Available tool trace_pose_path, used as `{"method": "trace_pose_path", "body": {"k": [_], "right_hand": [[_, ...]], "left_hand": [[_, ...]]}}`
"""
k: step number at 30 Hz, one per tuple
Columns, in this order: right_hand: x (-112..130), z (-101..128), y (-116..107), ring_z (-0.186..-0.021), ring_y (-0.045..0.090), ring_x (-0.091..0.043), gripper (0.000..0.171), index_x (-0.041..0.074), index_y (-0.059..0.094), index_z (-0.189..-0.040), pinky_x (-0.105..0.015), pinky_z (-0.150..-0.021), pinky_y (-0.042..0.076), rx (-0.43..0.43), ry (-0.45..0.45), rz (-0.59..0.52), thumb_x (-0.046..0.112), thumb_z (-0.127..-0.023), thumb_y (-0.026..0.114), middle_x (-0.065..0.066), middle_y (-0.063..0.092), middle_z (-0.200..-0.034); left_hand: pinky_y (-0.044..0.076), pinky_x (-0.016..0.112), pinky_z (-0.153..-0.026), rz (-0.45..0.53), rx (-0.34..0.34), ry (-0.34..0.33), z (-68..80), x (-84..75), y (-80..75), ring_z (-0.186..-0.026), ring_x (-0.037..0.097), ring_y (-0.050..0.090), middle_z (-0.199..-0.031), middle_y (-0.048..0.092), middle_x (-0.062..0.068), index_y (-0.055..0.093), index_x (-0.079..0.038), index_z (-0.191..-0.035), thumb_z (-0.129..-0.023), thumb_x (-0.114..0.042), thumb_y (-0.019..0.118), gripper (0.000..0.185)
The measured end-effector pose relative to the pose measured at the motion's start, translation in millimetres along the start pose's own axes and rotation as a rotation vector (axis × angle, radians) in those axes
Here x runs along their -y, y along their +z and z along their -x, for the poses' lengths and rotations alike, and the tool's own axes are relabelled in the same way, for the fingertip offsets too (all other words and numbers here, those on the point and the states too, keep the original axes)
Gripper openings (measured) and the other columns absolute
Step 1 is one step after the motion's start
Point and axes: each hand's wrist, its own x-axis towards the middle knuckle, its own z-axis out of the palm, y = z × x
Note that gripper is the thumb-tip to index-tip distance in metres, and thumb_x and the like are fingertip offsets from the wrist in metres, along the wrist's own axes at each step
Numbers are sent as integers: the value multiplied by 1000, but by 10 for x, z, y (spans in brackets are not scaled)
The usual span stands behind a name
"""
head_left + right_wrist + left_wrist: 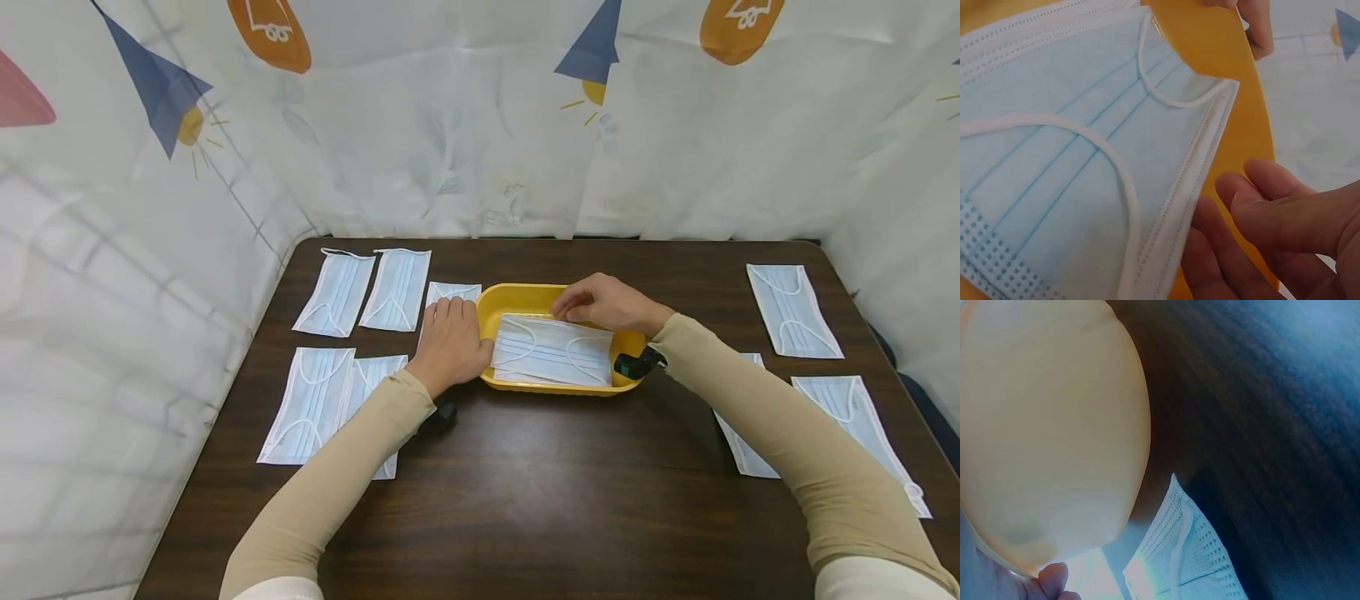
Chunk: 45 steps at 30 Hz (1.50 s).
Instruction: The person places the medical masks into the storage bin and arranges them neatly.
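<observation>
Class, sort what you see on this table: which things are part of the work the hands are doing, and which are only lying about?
In the work:
- yellow oval plastic tray, left hand against its rim
- pale blue pleated face masks stacked in the tray, right hand at their far edge

Lying about:
- flat blue masks left of the tray
- flat blue masks on the right
- dark wooden table

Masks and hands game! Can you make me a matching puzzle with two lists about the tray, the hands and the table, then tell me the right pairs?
Things:
1. tray
2. table
3. left hand
4. right hand

Descriptions:
A. dark brown wood
B. yellow, with blue masks lying in it
C. reaching over the far edge of the mask in the tray
D. resting at the tray's left end, on a mask on the table

Pairs: 1-B, 2-A, 3-D, 4-C
</observation>
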Motion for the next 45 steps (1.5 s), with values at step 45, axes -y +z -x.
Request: {"method": "trace_pose_path", "body": {"k": [45], "right_hand": [[-301,760,-518,-103,70,-31,26,16,70,-123,-52,-97,57,-323,85,-76,26,-98,70,-10,72,-118]], "left_hand": [[36,51,-98,-8,15,-33,2,-70,-41,-103,37,46,-99,52,16,53,1,-104,-93,-30,49,34]]}}
